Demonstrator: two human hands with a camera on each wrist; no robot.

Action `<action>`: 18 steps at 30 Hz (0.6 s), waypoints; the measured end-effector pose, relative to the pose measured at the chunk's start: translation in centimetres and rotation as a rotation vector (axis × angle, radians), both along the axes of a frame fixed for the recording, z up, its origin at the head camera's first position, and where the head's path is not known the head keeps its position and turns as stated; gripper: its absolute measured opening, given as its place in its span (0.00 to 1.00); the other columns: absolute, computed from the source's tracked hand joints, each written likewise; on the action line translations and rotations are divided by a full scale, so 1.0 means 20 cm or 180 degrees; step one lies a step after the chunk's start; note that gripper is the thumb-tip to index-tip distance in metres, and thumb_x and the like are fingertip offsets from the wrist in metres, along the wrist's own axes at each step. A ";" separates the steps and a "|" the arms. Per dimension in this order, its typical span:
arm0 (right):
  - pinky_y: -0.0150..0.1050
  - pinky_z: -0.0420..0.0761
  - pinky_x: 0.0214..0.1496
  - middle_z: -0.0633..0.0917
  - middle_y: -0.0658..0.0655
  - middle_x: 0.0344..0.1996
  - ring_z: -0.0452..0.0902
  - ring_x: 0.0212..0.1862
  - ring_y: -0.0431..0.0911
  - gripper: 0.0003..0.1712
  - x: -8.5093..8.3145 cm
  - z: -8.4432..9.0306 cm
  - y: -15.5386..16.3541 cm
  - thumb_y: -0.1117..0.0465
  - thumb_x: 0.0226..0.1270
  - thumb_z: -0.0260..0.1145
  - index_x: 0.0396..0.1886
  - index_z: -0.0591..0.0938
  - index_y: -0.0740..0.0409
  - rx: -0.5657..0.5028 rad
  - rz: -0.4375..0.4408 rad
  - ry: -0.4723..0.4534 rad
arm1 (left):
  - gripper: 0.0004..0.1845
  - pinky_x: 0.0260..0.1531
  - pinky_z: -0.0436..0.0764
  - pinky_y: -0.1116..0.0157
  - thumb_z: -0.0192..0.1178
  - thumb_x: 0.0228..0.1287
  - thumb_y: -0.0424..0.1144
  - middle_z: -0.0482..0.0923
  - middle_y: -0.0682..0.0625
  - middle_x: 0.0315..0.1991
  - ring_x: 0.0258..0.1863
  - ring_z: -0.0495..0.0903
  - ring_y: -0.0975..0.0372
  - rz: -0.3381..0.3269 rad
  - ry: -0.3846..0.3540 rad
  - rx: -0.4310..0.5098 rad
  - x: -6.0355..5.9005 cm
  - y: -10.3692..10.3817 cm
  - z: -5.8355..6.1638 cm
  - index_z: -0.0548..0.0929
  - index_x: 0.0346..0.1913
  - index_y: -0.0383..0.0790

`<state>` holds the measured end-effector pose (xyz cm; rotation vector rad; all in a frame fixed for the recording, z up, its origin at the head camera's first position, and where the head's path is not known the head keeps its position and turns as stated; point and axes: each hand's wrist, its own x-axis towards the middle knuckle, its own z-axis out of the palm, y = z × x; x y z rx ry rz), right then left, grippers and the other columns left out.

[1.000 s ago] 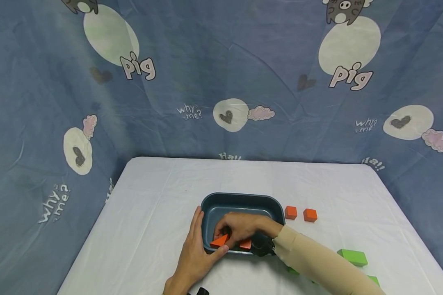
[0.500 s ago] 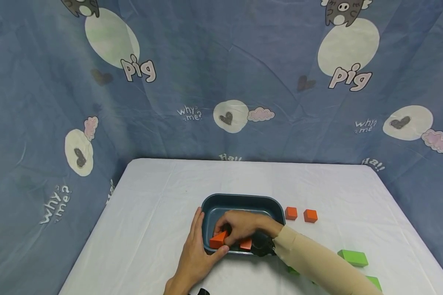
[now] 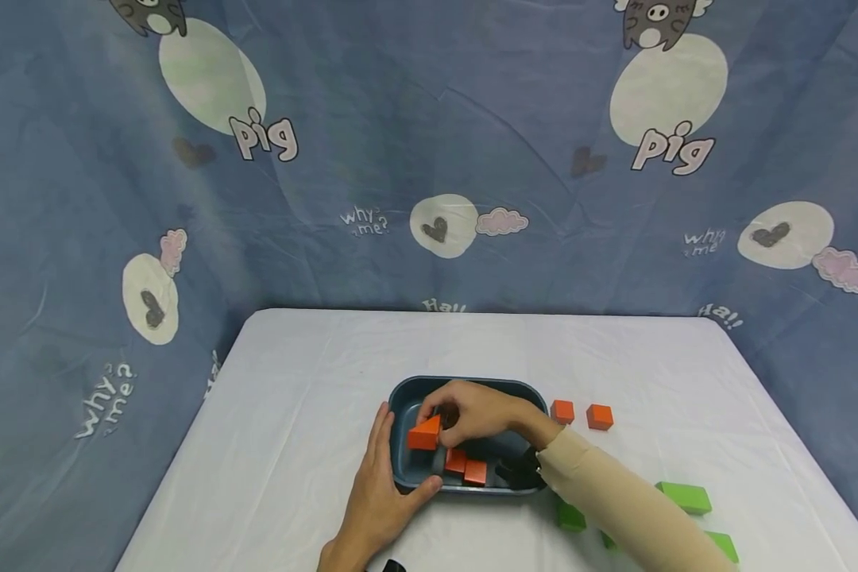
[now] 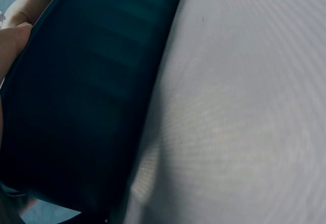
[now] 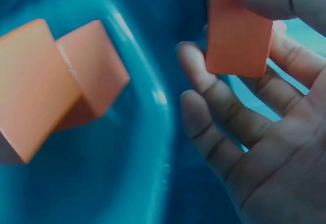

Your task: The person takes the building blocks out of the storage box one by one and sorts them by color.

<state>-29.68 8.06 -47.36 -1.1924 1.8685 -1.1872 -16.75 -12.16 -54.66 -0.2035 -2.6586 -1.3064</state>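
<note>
The orange wedge block (image 3: 425, 435) was pinched by the right hand (image 3: 472, 413) above the dark tray (image 3: 472, 384), near the frame's lower centre. The left hand (image 3: 379, 496), fingers straight, was pressed against the tray's left wall. The wedge was best lowered slowly beside the two orange cubes (image 3: 466, 466), not dropped.

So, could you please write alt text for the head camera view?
The right hand pinches an orange triangular block above a dark blue tray holding two orange blocks; the left hand rests against the tray's left side.
</note>
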 end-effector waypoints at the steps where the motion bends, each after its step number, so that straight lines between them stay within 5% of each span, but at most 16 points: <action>1: 0.40 0.85 0.38 0.86 0.49 0.39 0.81 0.31 0.43 0.20 0.00 0.01 0.01 0.72 0.60 0.67 0.50 0.86 0.51 -0.0058 -0.0019 -0.0008 | 0.62 0.66 0.68 0.43 0.74 0.53 0.64 0.44 0.50 0.83 0.76 0.59 0.51 0.0003 -0.0002 0.0000 0.00 0.00 0.00 0.52 0.81 0.40; 18: 0.52 0.83 0.45 0.87 0.56 0.43 0.82 0.36 0.53 0.20 -0.06 0.17 0.37 0.74 0.59 0.67 0.51 0.86 0.56 -0.0315 -0.0859 0.0121 | 0.62 0.68 0.65 0.43 0.76 0.52 0.61 0.47 0.46 0.82 0.76 0.57 0.51 -0.0012 0.0190 -0.0013 0.00 0.00 -0.01 0.53 0.80 0.36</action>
